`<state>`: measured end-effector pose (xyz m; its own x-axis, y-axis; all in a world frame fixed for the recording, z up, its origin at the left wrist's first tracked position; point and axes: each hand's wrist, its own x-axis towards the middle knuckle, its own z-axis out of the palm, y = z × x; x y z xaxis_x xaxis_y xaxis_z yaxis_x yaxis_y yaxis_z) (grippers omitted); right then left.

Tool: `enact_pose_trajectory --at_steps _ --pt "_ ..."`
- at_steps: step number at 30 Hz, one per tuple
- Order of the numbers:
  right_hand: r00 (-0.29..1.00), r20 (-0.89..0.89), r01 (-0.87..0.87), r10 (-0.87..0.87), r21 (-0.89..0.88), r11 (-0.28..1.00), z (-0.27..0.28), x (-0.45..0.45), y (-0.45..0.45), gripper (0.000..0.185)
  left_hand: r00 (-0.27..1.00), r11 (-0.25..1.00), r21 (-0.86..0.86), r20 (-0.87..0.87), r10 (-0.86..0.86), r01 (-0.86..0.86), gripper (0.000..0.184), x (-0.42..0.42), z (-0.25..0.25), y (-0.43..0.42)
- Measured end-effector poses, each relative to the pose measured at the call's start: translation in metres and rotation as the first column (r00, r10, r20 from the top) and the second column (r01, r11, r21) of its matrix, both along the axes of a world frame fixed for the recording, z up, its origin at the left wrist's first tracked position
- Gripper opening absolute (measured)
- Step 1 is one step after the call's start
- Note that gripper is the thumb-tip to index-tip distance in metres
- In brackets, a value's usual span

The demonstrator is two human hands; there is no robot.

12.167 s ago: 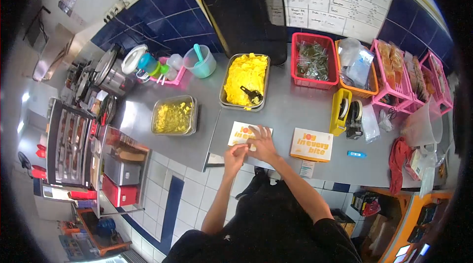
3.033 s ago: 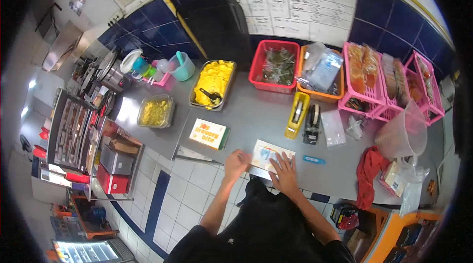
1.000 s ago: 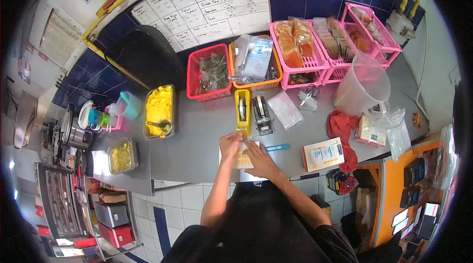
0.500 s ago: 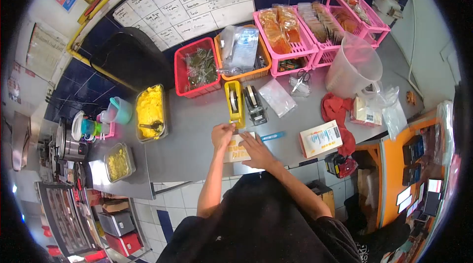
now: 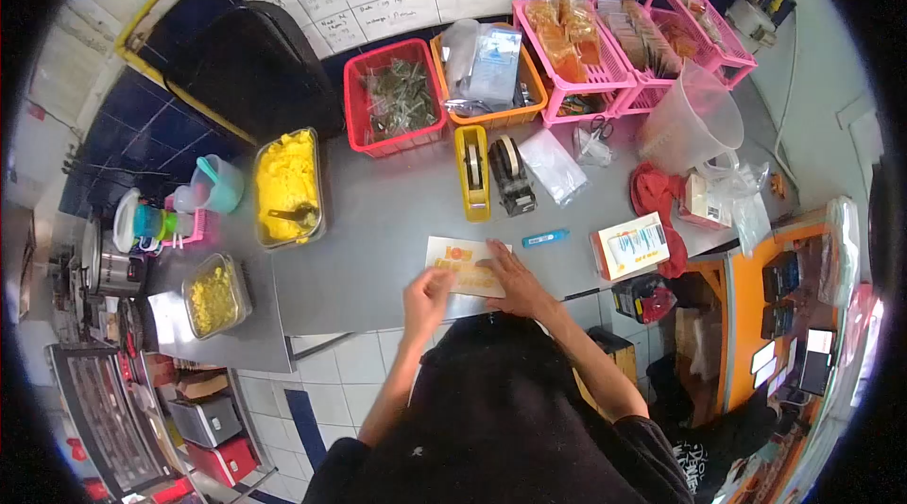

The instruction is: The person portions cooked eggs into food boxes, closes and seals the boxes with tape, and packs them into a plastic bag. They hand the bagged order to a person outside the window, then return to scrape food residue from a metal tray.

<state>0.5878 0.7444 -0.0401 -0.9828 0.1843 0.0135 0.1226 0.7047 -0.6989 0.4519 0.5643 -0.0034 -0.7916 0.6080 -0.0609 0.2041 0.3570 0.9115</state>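
On the grey metal table, close to my body, lies a flat white paper piece (image 5: pixel 452 249) printed with yellow-orange lettering. My right hand (image 5: pixel 520 283) rests over its right side, fingers stretched out across it. Over the left part of the paper is my left hand (image 5: pixel 427 296), fingers pinched together; anything between them is too small to make out. Just beyond stand a yellow tape dispenser (image 5: pixel 473 178) and a black tape dispenser (image 5: pixel 513 178), side by side. A blue pen-like item (image 5: pixel 545 238) lies to the right of my right hand.
Along the wall stand a red basket (image 5: pixel 355 107), an orange basket (image 5: pixel 540 98) and pink racks (image 5: pixel 619 77) with packets. At left are a tub of yellow food (image 5: pixel 288 178) and a smaller tub (image 5: pixel 215 296). A white box (image 5: pixel 631 247) and red cloth (image 5: pixel 652 192) are at right.
My left hand has left the yellow tape dispenser's front end and come back toward me, over the paper. My right hand stays on the paper. The camera view has shifted.
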Motion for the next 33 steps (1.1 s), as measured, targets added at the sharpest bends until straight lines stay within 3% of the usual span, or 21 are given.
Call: enact_pose_trajectory --at_steps 1,3,6,12,15,17,19,21,26,28,29,31,32,33 --pt "1.000 0.016 0.005 -0.005 0.002 1.000 0.000 0.004 -0.002 0.076 1.000 1.000 0.002 0.016 -0.005 0.005 0.012 0.014 -0.012 -0.005" --pt "0.999 -0.038 -0.012 0.011 -0.031 0.999 0.004 0.011 -0.006 0.083 0.987 0.984 0.175 0.153 -0.055 0.028 0.012 0.039 -0.036 -0.007" --pt "1.000 0.007 -0.019 0.019 -0.032 0.999 0.015 0.012 -0.007 0.083 0.962 0.983 0.163 0.243 -0.121 0.083 0.015 0.062 -0.047 0.000" --pt "0.998 0.038 -0.047 0.046 0.005 0.999 0.001 0.016 -0.003 0.085 0.980 0.999 -0.034 0.200 0.016 -0.009 0.017 0.077 -0.047 0.012" --pt "0.997 -0.066 -0.046 0.047 0.022 0.999 -0.012 0.021 -0.003 0.087 0.971 0.997 0.031 0.232 0.059 -0.068 0.015 0.086 -0.055 0.015" --pt "0.997 -0.066 -0.050 0.048 -0.034 0.998 -0.015 0.022 0.000 0.088 0.970 0.981 0.171 0.239 0.049 -0.091 0.012 0.093 -0.070 0.015" --pt "0.990 -0.108 -0.087 0.095 0.077 0.993 -0.032 0.023 0.005 0.089 0.965 0.980 0.180 0.258 0.033 -0.082 0.007 0.099 -0.069 0.013" --pt "0.994 -0.058 -0.093 0.088 -0.090 0.992 -0.027 0.024 0.008 0.091 0.994 0.983 0.178 0.108 0.017 -0.036 0.007 0.097 -0.097 0.008" --pt "0.989 -0.024 -0.147 0.149 0.041 0.988 -0.020 0.023 0.011 0.093 0.995 0.995 0.100 -0.095 -0.015 0.025 0.021 0.093 -0.093 0.004" --pt "0.990 -0.070 -0.124 0.126 0.031 0.992 -0.033 0.021 0.005 0.094 0.961 0.989 -0.108 -0.245 -0.129 0.105 0.023 0.088 -0.088 -0.003" --pt "0.987 -0.106 -0.115 0.118 0.034 0.993 -0.041 0.020 0.005 0.095 0.961 0.988 -0.103 -0.244 -0.133 0.111 0.023 0.089 -0.087 -0.003" --pt "0.983 -0.149 -0.103 0.111 0.060 0.993 -0.044 0.021 0.006 0.096 0.826 0.970 -0.134 -0.509 -0.243 0.203 0.025 0.083 -0.084 0.003" --pt "0.984 -0.126 -0.114 0.123 0.074 0.991 -0.040 0.021 0.007 0.095 0.851 0.941 -0.264 -0.424 -0.309 0.210 0.026 0.078 -0.078 0.000" --pt "0.986 -0.103 -0.125 0.134 0.084 0.989 -0.037 0.020 0.007 0.095 0.843 0.940 -0.263 -0.436 -0.316 0.217 0.026 0.074 -0.079 -0.001"
